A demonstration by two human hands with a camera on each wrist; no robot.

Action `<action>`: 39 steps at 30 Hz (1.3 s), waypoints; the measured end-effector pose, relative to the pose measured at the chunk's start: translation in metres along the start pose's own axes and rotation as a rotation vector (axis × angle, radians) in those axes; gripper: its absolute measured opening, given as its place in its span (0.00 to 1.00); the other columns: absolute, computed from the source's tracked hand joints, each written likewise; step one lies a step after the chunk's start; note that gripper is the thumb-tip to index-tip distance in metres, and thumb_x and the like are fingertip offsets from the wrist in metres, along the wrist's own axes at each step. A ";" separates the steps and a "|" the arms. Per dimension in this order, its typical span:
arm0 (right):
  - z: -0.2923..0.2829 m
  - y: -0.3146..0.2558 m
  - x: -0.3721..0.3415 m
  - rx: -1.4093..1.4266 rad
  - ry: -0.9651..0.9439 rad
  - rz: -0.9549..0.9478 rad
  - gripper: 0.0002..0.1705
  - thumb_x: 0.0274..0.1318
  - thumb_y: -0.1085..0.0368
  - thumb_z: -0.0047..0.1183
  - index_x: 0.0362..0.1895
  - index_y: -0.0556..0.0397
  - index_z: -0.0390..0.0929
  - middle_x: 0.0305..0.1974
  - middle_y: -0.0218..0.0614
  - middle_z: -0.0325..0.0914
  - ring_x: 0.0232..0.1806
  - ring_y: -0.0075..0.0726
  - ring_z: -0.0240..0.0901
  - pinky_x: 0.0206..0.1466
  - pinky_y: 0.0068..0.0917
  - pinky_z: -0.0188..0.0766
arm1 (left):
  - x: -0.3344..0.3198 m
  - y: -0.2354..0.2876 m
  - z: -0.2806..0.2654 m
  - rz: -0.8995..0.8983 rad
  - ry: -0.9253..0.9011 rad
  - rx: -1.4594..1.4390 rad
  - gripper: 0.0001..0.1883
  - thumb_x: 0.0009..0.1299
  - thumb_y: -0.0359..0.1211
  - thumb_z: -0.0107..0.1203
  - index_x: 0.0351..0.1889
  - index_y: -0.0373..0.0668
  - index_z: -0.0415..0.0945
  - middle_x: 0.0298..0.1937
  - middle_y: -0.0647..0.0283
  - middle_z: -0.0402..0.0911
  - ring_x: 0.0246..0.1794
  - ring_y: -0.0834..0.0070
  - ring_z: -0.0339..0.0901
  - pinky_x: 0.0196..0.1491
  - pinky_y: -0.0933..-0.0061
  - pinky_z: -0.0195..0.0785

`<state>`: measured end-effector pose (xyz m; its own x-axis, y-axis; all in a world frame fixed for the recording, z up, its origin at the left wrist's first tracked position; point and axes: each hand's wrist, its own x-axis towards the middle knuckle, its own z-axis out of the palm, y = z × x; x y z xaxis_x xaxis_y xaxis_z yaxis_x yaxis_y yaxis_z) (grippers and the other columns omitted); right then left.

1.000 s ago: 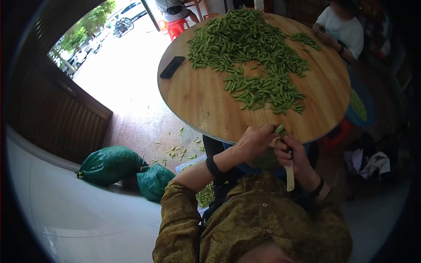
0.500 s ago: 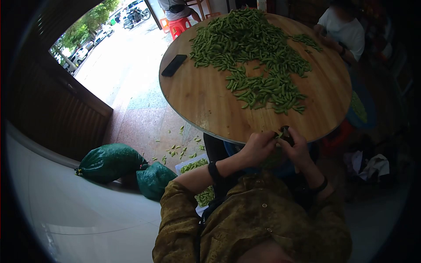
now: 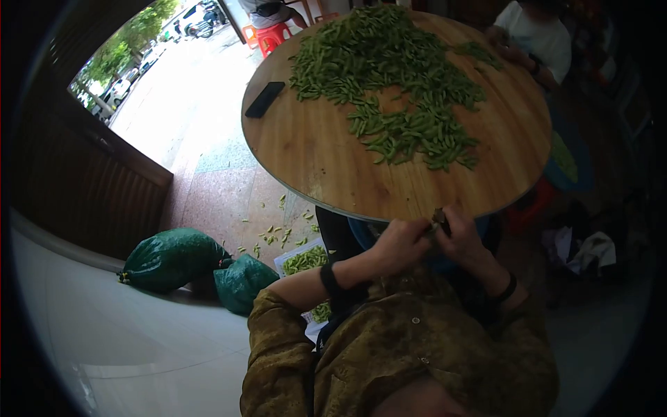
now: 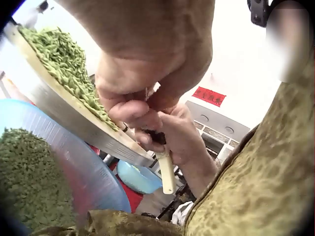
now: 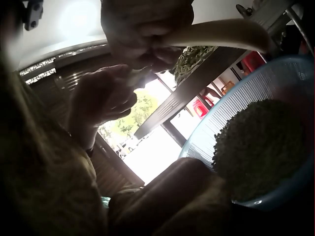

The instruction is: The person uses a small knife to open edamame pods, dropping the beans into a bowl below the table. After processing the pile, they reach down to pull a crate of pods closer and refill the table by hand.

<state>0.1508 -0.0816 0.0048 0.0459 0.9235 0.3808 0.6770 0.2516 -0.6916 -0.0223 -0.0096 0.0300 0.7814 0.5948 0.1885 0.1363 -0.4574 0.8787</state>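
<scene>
We have both hands working together at the near edge of the round wooden table (image 3: pixel 313 153), a little right of its middle. Our left hand (image 3: pixel 401 242) pinches a pale green pod (image 5: pixel 136 77), which the right wrist view shows at the fingertips, between the two hands. Our right hand (image 3: pixel 462 241) is clamped round a cream-handled tool (image 4: pixel 168 176); its working end is buried among the fingers, so we cannot tell whether it is a knife or whether it touches the pod.

The relation that matters, as we judge it: the pod sits in the left hand's pinch, on the side facing the right fist, its short length seeming to run across towards that fist. The tool's handle juts from the opposite side of the fist, away from the pod, and in the left wrist view hangs below the fingers.

Beyond the hands, the heap of green pods (image 3: pixel 382 59) spreads from the table's far edge towards its middle. A pale blue colander (image 5: pixel 197 143) of green beans sits below the near edge.
</scene>
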 end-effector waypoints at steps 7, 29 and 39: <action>-0.010 -0.004 -0.019 -0.046 -0.142 -0.147 0.13 0.47 0.70 0.54 0.36 0.59 0.65 0.31 0.49 0.69 0.34 0.58 0.71 0.33 0.44 0.68 | -0.072 -0.005 -0.077 -0.247 -0.444 0.759 0.08 0.60 0.27 0.51 0.36 0.35 0.75 0.33 0.48 0.77 0.37 0.50 0.76 0.41 0.52 0.69; -0.016 0.015 -0.015 0.551 -0.004 0.323 0.14 0.62 0.58 0.49 0.32 0.56 0.68 0.25 0.36 0.71 0.26 0.31 0.72 0.30 0.31 0.67 | 0.140 -0.066 -0.009 0.229 -0.093 0.656 0.08 0.62 0.28 0.51 0.38 0.37 0.72 0.44 0.45 0.72 0.44 0.47 0.73 0.42 0.52 0.68; 0.001 0.005 0.000 1.092 -0.151 0.605 0.09 0.64 0.58 0.45 0.36 0.49 0.67 0.22 0.26 0.64 0.18 0.17 0.59 0.16 0.16 0.53 | 0.098 -0.026 -0.030 -0.274 0.017 -0.294 0.07 0.62 0.27 0.53 0.36 0.35 0.72 0.26 0.56 0.80 0.23 0.69 0.78 0.24 0.74 0.68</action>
<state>0.1533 -0.0799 0.0003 0.0024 0.9801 -0.1983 -0.3866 -0.1820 -0.9041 0.0324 0.0807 0.0388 0.7300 0.6803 -0.0656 0.1567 -0.0732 0.9849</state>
